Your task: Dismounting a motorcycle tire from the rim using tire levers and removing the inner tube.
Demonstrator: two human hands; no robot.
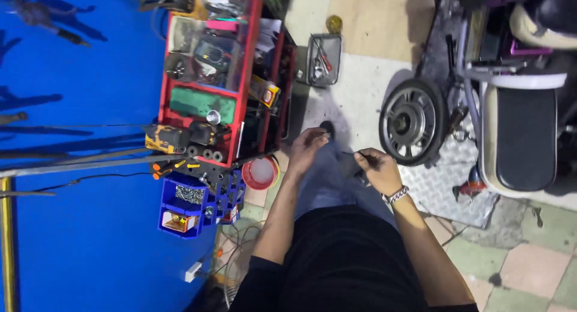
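Right hand point(377, 168) pinches thin wire point(348, 152) | left hand point(308, 146) curled, contents unclear | both right of red tool cart point(252, 77)

Going off the red tool cart point(207, 83): tight on its near side, blue parts bins point(192, 207) and a red tub point(260, 172) stick out right by my left hand point(306, 148). Beyond the cart a metal tray point(324, 59) sits on the floor. Right of the cart there's open pale floor, then the scooter wheel point(412, 122) blocks things, close to my right hand point(377, 171).
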